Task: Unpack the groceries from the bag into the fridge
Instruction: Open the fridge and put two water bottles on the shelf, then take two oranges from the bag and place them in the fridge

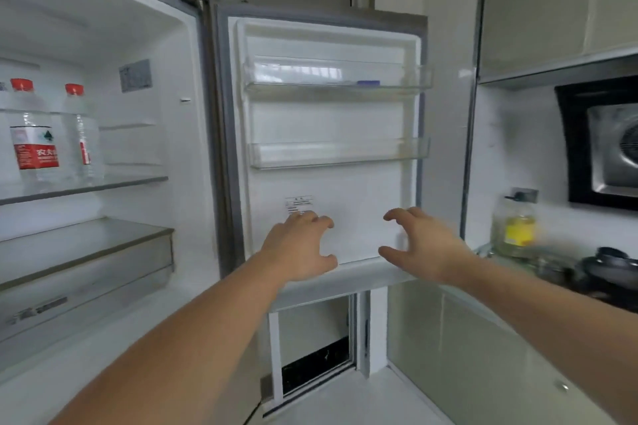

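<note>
While the fridge (103, 134) stood wide open on my left, I had both hands out in front of the inside of its open door (328, 183), holding nothing. My left hand (300, 245) had its fingers loosely curled and spread, thumb apart, and lay over the lower panel of the door; whether it touched the panel I could not tell. My right hand (424, 245) faced it with the same loose, claw-like spread, near the lower right corner of the door. Two clear door racks (338, 86) sat above the hands; the upper one held a small blue object, too blurred to name. Inside the fridge, two water bottles (34, 138) with red caps stood side by side on a glass shelf (114, 183), with a drawer (86, 266) below it. The nearer bottle carried a red and white label with Chinese characters, of which I could read 农夫. A small printed sticker (298, 202) on the door, just above my left fingers, was too blurred to read, as was a grey plate on the fridge's inner wall. To the right, a jar of yellowish liquid with a yellow label (514, 224) stood on the counter beneath a black range hood (600, 145), beside dark cookware (611, 266). No grocery bag showed in view.
</note>
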`<action>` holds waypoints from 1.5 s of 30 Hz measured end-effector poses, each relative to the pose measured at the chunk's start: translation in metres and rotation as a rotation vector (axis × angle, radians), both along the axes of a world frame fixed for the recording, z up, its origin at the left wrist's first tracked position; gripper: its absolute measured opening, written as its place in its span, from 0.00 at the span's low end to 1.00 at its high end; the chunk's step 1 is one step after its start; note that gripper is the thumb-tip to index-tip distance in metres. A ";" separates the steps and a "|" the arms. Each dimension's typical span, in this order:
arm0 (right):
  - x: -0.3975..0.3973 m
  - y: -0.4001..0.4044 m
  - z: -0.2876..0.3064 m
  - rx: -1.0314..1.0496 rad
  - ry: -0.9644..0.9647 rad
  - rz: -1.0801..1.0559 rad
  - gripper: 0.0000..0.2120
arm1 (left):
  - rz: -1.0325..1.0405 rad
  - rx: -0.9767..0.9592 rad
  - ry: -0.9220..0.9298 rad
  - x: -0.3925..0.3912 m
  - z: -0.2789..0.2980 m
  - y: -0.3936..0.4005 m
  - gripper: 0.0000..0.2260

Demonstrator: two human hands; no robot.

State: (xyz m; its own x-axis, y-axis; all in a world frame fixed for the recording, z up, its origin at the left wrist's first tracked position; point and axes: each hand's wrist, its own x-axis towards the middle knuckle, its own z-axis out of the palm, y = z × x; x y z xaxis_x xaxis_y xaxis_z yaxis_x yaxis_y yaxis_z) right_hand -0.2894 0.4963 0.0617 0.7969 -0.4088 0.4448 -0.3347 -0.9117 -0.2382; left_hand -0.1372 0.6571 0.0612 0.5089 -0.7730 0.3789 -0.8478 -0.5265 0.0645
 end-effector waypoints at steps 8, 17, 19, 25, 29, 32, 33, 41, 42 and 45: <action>-0.168 -0.092 -0.018 0.027 0.051 -0.400 0.31 | -0.389 -0.009 0.000 -0.129 -0.010 -0.152 0.29; -0.298 -0.124 -0.036 0.098 0.081 -0.904 0.33 | -0.832 0.006 -0.036 -0.223 -0.023 -0.281 0.27; -0.313 -0.120 -0.040 0.107 0.069 -1.018 0.34 | -0.944 -0.006 -0.023 -0.237 -0.029 -0.305 0.26; -0.342 -0.083 -0.051 0.171 -0.008 -1.325 0.37 | -1.240 0.041 0.131 -0.283 -0.047 -0.345 0.26; -0.369 -0.040 -0.058 0.189 0.001 -1.508 0.37 | -1.406 0.109 0.139 -0.328 -0.059 -0.338 0.29; -0.395 -0.002 -0.061 0.159 0.013 -1.643 0.39 | -1.507 0.120 0.149 -0.371 -0.058 -0.325 0.29; -0.405 0.011 -0.062 0.154 0.024 -1.685 0.40 | -1.547 0.113 0.148 -0.387 -0.057 -0.318 0.28; -0.489 0.107 -0.062 0.154 0.036 -1.905 0.42 | -1.772 0.124 0.232 -0.505 -0.065 -0.253 0.26; -0.500 0.115 -0.062 0.153 0.035 -1.916 0.42 | -1.782 0.136 0.218 -0.519 -0.065 -0.246 0.27; -0.530 0.138 -0.065 0.147 0.017 -1.950 0.42 | -1.813 0.144 0.193 -0.559 -0.063 -0.231 0.28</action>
State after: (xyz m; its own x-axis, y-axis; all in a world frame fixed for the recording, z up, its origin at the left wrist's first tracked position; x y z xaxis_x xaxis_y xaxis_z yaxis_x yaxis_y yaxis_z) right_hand -0.8192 0.6338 -0.0036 -0.7136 -0.6185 0.3289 -0.6975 0.6708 -0.2520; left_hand -0.6965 0.4265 -0.0014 -0.8734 -0.3745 0.3112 -0.3001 0.9173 0.2616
